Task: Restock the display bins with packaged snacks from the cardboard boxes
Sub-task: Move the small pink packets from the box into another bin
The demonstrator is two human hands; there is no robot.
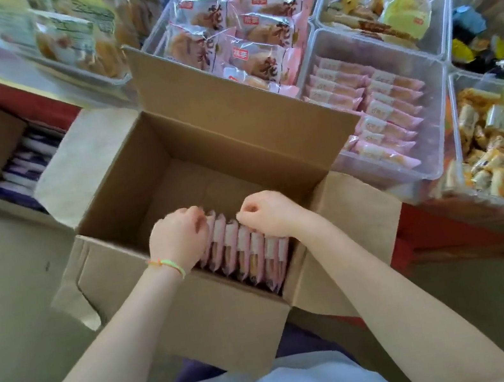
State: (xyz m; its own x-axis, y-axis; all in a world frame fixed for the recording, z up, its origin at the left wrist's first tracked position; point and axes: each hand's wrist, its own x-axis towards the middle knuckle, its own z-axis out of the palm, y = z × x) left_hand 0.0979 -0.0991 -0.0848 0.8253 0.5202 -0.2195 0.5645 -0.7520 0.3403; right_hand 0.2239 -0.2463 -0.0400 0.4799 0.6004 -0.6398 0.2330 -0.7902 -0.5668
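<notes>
Two hands are down in the box [175,184], so the step looks like pulling stock for the bins. Left hand [179,234] has fingers curled over the left end of the pink packs [244,252]; right hand [268,213] curls onto the tops near the middle-right of the row. Whether either has a firm hold yet, can't tell — fingertips are hidden behind knuckles.

Packs stand on edge in a tight row along the box's near wall; far half of the box floor is bare cardboard.

Next move, prob: squeeze a bunch between both hands, lift straight up w/o fanning, carry right and far to the clear bin [441,164] that holds the same pink packs in rows.

Materials: box is plain brown corrugated, flaps splayed out, matte. Packs are thin, flat, glossy film, likely slippery. Bin is rigid clear plastic w/ rounded corners.
</notes>
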